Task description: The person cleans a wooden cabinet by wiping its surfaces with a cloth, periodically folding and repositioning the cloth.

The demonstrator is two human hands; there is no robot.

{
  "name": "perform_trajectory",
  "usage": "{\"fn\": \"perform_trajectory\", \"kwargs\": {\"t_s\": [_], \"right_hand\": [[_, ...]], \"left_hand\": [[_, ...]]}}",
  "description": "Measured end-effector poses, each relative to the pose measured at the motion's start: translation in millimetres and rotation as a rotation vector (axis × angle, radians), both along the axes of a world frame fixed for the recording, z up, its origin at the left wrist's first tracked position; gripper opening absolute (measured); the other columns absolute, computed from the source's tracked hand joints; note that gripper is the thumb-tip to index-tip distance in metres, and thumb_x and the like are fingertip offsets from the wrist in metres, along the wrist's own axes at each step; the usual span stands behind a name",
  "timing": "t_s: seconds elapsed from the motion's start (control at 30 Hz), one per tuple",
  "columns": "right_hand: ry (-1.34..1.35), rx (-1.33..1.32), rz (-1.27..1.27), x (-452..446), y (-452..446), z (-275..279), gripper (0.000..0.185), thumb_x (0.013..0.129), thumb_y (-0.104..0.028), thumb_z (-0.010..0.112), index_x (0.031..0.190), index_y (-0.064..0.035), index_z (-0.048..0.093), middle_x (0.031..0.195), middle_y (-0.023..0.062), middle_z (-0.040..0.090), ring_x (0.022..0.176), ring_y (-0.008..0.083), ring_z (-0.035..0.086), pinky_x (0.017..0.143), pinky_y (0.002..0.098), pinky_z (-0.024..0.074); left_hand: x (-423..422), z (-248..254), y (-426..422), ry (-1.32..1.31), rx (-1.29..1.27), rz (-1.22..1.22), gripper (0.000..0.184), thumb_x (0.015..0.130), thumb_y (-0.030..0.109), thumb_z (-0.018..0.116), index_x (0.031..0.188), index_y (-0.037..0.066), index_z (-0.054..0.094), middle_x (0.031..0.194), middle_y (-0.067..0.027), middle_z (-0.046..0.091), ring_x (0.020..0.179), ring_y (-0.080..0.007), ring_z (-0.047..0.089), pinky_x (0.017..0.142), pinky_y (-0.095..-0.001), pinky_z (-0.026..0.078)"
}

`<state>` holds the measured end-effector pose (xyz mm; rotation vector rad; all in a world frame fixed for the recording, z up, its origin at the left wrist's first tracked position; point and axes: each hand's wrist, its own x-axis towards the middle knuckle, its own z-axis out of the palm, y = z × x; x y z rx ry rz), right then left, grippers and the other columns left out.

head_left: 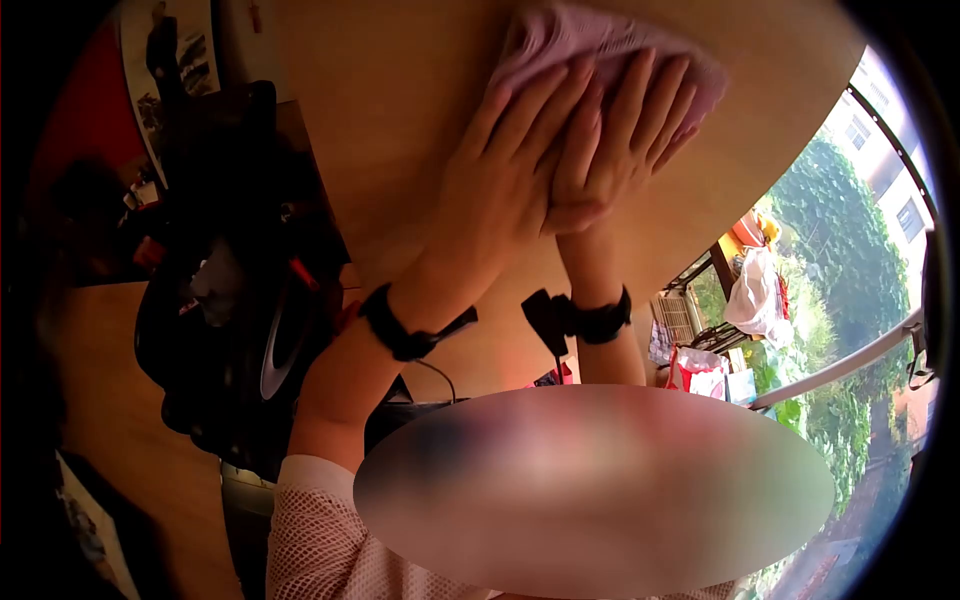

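Note:
A pink folded cloth (610,32) lies against a smooth light-wood surface (390,120) at the top of the view. My left hand (510,165) is flat, its fingers stretched out and the tips on the cloth's lower left edge. Touching it on the right, my right hand (625,150) presses its extended fingers on the lower right part of the cloth. The two hands meet and partly overlap around the thumbs. Both wrists wear black straps with small attached devices. The cloth's underside is hidden.
Dark bulky objects (210,270) stand at the left beside the wooden surface. To the right, a white bag (757,295) and other goods rest on a rack by a large window with greenery outside. A blurred oval covers the lower middle.

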<state>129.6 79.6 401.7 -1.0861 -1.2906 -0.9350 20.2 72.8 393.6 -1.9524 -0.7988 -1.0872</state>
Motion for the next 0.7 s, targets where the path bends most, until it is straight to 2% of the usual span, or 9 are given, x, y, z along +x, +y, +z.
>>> {"fn": "perform_trajectory", "kwargs": {"t_s": [0.1,0.23,0.37,0.4,0.43,0.5,0.57,0.6,0.7], "right_hand": [[0.003,-0.127,-0.014,-6,1,-92,0.056,0.086,-0.042,0.037,0.130,-0.0067,0.043,0.140,0.0233,0.026,0.131,0.0400,0.020,0.105,0.0555,0.0071],[-0.161,-0.440,-0.029,7,-20,-254,0.056,0.086,-0.041,0.040,0.129,-0.0053,0.043,0.139,0.0255,0.026,0.130,0.0425,0.020,0.103,0.0588,0.0096],[-0.081,-0.462,0.037,-2,-24,-221,0.057,0.087,-0.041,0.042,0.132,-0.0062,0.039,0.139,0.0254,0.026,0.129,0.0444,0.021,0.101,0.0600,0.0125],[-0.028,-0.437,0.068,-9,-23,-181,0.057,0.087,-0.041,0.041,0.133,-0.0067,0.038,0.139,0.0256,0.026,0.129,0.0451,0.021,0.102,0.0594,0.0134],[-0.058,-0.411,0.133,-13,-20,-139,0.062,0.090,-0.040,0.034,0.138,-0.0011,0.025,0.143,0.0268,0.013,0.132,0.0462,0.010,0.105,0.0564,0.0056],[-0.086,-0.277,0.242,-27,-22,-55,0.062,0.089,-0.042,0.035,0.137,-0.0037,0.028,0.143,0.0244,0.017,0.133,0.0421,0.013,0.105,0.0559,0.0065],[-0.157,-0.096,0.193,-42,-17,4,0.056,0.089,-0.034,0.039,0.135,-0.0029,0.033,0.142,0.0212,0.024,0.132,0.0381,0.019,0.107,0.0490,0.0119],[-0.206,0.000,0.168,-48,-14,16,0.053,0.089,-0.030,0.041,0.134,-0.0026,0.035,0.141,0.0197,0.027,0.132,0.0361,0.022,0.108,0.0456,0.0146],[-0.181,-0.151,0.000,-67,-18,18,0.057,0.088,-0.035,0.041,0.136,-0.0062,0.033,0.144,0.0182,0.022,0.133,0.0357,0.017,0.108,0.0463,0.0101]], "left_hand": [[-3,-100,7,-0.053,-0.073,-0.023,0.083,0.081,0.067,0.026,0.126,0.000,0.044,0.136,-0.0149,0.039,0.127,-0.0285,0.030,0.104,-0.0478,0.016],[-12,-245,-15,-0.025,-0.423,-0.125,0.083,0.080,0.068,0.030,0.123,-0.001,0.047,0.135,-0.0191,0.037,0.126,-0.0316,0.031,0.104,-0.0491,0.014],[-21,-208,-14,0.014,-0.365,-0.195,0.081,0.081,0.065,0.031,0.122,-0.003,0.047,0.136,-0.0189,0.036,0.126,-0.0315,0.030,0.105,-0.0477,0.013],[-25,-175,-12,-0.012,-0.328,-0.200,0.079,0.082,0.064,0.032,0.121,-0.002,0.049,0.135,-0.0156,0.038,0.127,-0.0282,0.031,0.106,-0.0467,0.013],[-29,-132,-8,-0.027,-0.294,-0.205,0.076,0.082,0.063,0.033,0.119,-0.001,0.051,0.135,-0.0123,0.041,0.128,-0.0250,0.031,0.108,-0.0456,0.013],[-41,-54,-11,0.004,-0.170,-0.118,0.078,0.082,0.064,0.032,0.122,-0.001,0.047,0.134,-0.0121,0.041,0.127,-0.0250,0.032,0.107,-0.0447,0.015],[-50,-9,-13,-0.014,-0.014,0.038,0.078,0.082,0.066,0.030,0.125,0.003,0.046,0.131,-0.0094,0.044,0.125,-0.0258,0.033,0.104,-0.0452,0.017],[-59,6,-1,-0.007,0.096,-0.004,0.074,0.085,0.059,0.030,0.129,0.000,0.038,0.135,-0.0157,0.038,0.128,-0.0299,0.030,0.106,-0.0450,0.014],[-65,-6,16,-0.104,0.059,-0.059,0.080,0.085,0.063,0.023,0.132,0.000,0.035,0.139,-0.0167,0.031,0.130,-0.0329,0.025,0.105,-0.0497,0.014]]}}
